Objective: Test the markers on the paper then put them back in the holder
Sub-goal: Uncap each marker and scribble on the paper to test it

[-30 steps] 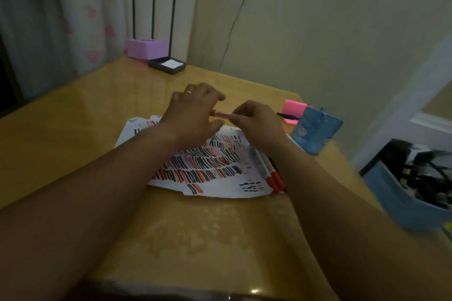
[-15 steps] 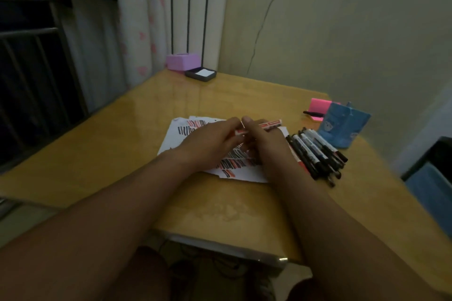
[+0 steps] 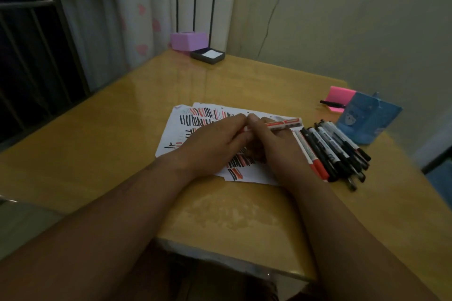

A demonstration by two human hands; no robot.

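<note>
White paper (image 3: 195,124) covered with red and black strokes lies in the middle of the table. Both hands meet above it. My right hand (image 3: 276,149) grips the barrel of a red marker (image 3: 285,124), whose back end points right. My left hand (image 3: 215,144) pinches the marker's left end, which the fingers hide. Several black and red markers (image 3: 335,151) lie in a row to the right of the paper. The blue holder (image 3: 367,121) stands at the table's right side.
A pink sticky-note pad (image 3: 341,98) with a black pen (image 3: 332,104) lies behind the holder. A purple box (image 3: 188,40) and a dark tray (image 3: 208,56) sit at the far table corner by the curtain. The table's near edge (image 3: 220,256) is close.
The view has swung and tilted down, bringing the row of markers into sight. Both hands have stayed together on the red marker above the paper.
</note>
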